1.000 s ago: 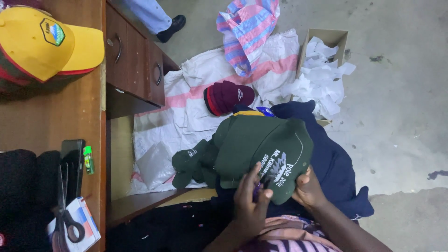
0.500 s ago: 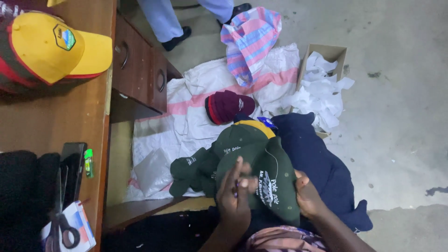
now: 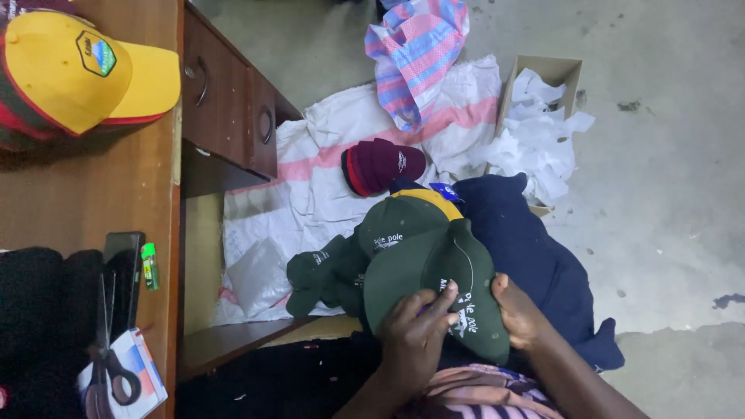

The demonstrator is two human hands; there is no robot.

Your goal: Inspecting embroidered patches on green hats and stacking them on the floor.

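A dark green cap [image 3: 434, 283] with white lettering lies on my lap, on top of a pile of several more green caps [image 3: 334, 268]. My left hand [image 3: 415, 337] grips its lower edge, fingers spread over the lettered front panel. My right hand [image 3: 518, 310] holds the cap's right side, thumb pressed on the cloth. Another green cap with a yellow part [image 3: 407, 217] sits just behind it. A dark blue garment [image 3: 528, 248] lies under and to the right of the pile.
A maroon cap [image 3: 380, 164] rests on a white-and-pink sack [image 3: 310, 186] on the concrete floor, near a striped cloth [image 3: 419, 54] and a cardboard box of white paper [image 3: 543, 124]. On the left, a wooden desk [image 3: 85, 186] carries a yellow cap [image 3: 70, 70], scissors [image 3: 105, 365] and a phone [image 3: 124, 264].
The green cap has been turned in my hands so its crown faces up. My left hand has slid over the front panel. The view has shifted slightly.
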